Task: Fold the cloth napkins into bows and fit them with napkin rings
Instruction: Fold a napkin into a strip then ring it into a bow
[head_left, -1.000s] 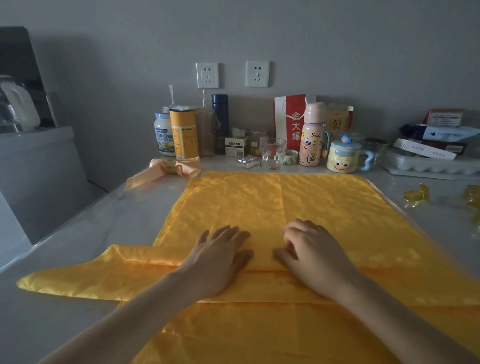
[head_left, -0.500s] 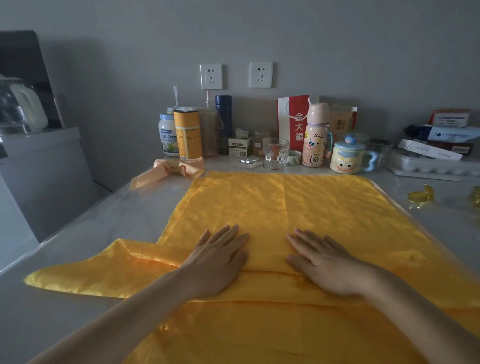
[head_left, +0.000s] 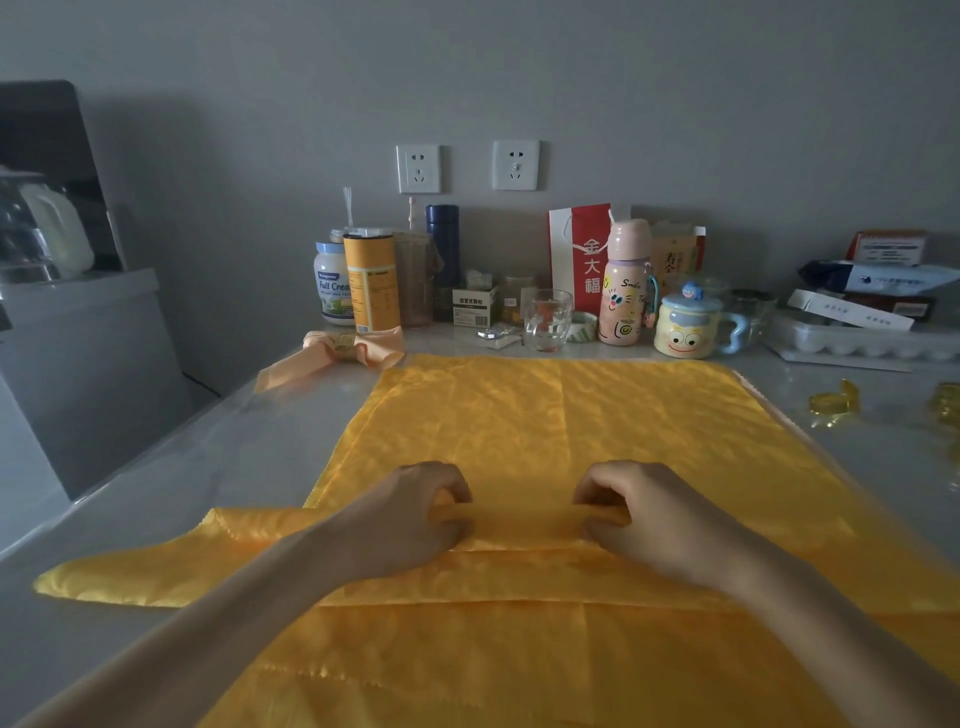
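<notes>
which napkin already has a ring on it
The pale peach napkin at the back left, gathered into a bow with a ring round its middle. The big yellow napkin in front lies spread out with no ring.

a glass (head_left: 547, 320), pink bottle (head_left: 625, 283) and cartoon mug (head_left: 685, 327) stand in a row.

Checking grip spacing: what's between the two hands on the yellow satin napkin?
Head view: only a pinched ridge of the yellow satin napkin spans left hand to right hand.
</notes>
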